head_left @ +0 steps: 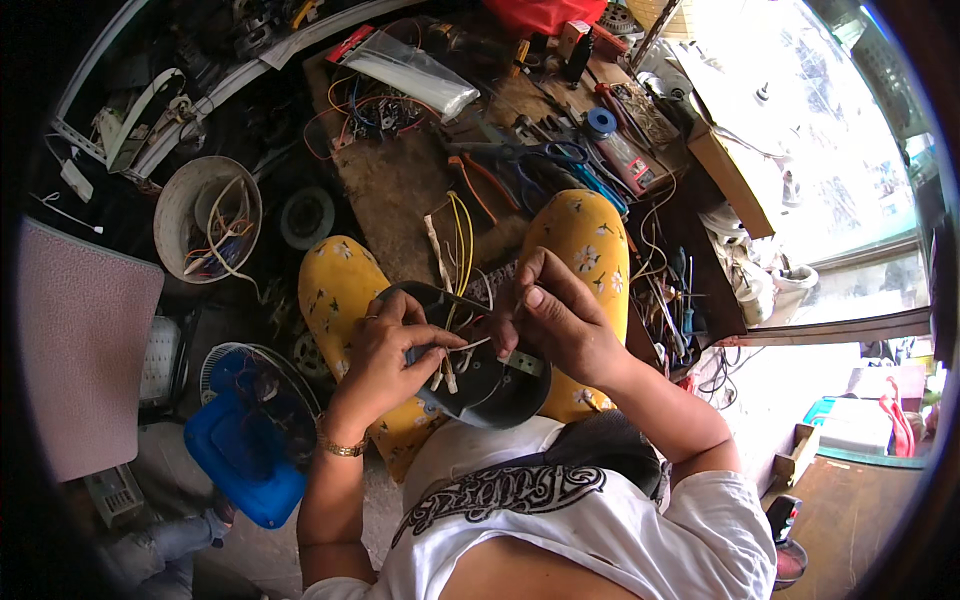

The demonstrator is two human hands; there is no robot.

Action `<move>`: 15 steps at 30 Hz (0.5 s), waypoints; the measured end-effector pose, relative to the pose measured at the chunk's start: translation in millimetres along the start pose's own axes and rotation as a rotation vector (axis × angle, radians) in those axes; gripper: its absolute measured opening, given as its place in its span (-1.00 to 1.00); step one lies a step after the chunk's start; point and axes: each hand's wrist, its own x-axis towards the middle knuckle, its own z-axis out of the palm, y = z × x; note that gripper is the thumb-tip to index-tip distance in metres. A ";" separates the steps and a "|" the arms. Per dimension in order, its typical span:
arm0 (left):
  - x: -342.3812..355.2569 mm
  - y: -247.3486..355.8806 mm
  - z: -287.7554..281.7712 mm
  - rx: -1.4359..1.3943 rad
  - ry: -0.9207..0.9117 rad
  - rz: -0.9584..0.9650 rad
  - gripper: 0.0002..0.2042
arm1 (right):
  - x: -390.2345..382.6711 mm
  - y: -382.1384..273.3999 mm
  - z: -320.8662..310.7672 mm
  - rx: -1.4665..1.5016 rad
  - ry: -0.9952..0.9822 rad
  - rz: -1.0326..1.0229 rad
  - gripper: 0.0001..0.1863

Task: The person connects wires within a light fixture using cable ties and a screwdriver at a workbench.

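On my lap, between my knees, rests a dark round housing [510,400] with several wires coming out of it. My left hand [390,350], with a gold band at its wrist, reaches over the housing's left side and pinches a thin white wire [472,344] between thumb and fingertips. Below those fingertips hang pale wire ends [447,378]. My right hand [570,325] is above the housing's right side, its fingers curled together near the wire's other end; what lies between them is too small to tell. Yellow wires [466,240] rise from the housing's far side.
Ahead is a wooden board [385,195] with orange-handled pliers [485,188], blue-handled scissors [565,153] and a bag of white cable ties [410,72]. At the left stand a bucket of wires [168,225] and a blue plastic container [225,470]. A cardboard box [728,180] sits at the right.
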 end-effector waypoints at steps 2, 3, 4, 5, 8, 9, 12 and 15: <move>1.5 1.4 1.8 0.061 0.001 -0.003 -0.85 | 2.0 -1.8 3.6 0.014 -0.008 0.004 -0.84; 1.9 1.7 2.4 0.124 0.000 -0.008 -0.86 | 2.4 -2.5 4.3 0.022 -0.008 0.003 -0.84; 2.0 1.2 2.8 0.125 0.001 -0.008 -0.86 | 2.8 -2.9 4.6 0.030 -0.008 0.002 -0.84; 1.9 0.4 3.4 0.128 0.005 -0.006 -0.88 | 3.4 -3.2 4.5 0.030 -0.008 0.001 -0.84; 3.0 4.0 2.5 0.160 -0.011 -0.029 -0.90 | 3.0 -5.3 2.2 -0.030 -0.026 -0.025 -0.84; 4.6 5.7 2.9 0.184 -0.024 -0.054 -0.91 | 2.0 -6.9 0.9 -0.045 -0.047 -0.049 -0.83; 2.9 3.6 4.1 0.180 -0.034 -0.081 -0.91 | -1.6 -10.1 5.5 -0.060 -0.058 -0.077 -0.83; 5.1 5.8 4.8 0.173 -0.017 -0.043 -0.90 | -2.3 -18.0 13.4 -0.127 -0.087 -0.123 -0.84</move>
